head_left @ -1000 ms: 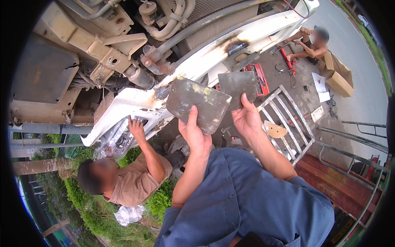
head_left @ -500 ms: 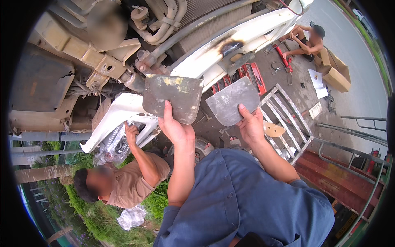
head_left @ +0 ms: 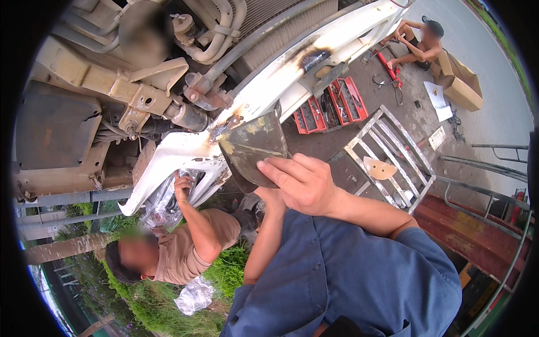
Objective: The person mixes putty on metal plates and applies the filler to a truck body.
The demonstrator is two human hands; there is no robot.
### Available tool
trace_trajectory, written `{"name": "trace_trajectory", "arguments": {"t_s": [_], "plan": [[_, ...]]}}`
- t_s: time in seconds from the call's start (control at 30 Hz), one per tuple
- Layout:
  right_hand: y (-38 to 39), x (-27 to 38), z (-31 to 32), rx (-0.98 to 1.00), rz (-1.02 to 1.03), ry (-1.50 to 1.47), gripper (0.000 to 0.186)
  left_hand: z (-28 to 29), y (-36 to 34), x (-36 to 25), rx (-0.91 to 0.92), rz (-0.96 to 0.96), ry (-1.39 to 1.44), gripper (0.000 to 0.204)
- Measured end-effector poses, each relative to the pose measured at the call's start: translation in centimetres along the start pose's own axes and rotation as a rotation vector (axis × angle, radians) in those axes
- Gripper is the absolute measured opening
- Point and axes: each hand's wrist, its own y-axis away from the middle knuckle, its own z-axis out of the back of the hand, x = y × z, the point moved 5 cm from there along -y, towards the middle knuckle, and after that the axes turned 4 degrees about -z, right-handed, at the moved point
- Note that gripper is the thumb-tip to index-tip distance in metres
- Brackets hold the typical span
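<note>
Under daylight, the dark grey ground (head_left: 407,126) spreads ahead and right of the right grip (head_left: 307,185); a paler road (head_left: 494,95) lies farther right, and green grass (head_left: 143,306) behind-left.

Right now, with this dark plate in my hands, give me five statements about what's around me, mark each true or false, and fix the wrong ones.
1. The right hand touches the dark plate. True.
2. The red toolbox is shut. False: it lies open, with its trays showing.
3. The tan piece with holes lies on the slatted metal frame. True.
4. The white bumper is spotless. False: it has dark patches.
5. The cardboard box is in the picture's upper right. True.
</note>
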Motion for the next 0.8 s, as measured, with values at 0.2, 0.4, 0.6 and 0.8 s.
{"name": "trace_trajectory", "arguments": {"t_s": [0.2, 0.4, 0.6, 0.8], "plan": [[8.1, -19.7, -2.9, 0.565, -0.794, 0.258, 0.013, 0.6, -0.9, -3.4, -0.032, -0.232, -0.111, 0.034], [4.7, -14.4, 1.5, -0.011, -0.742, 0.038, 0.015, 1.5, -2.2, -2.8, 0.022, -0.085, 0.087, 0.045], [1.2, -7.2, 4.0, -0.080, -0.350, -0.028, 0.011, 0.7, -3.2, -5.7, 0.116, -0.457, -0.419, 0.014], [3.8, -8.7, 8.8, -0.355, -0.539, -0.639, 0.016, 0.3, -4.2, -7.6, 0.439, -0.723, -0.686, 0.006]]}}
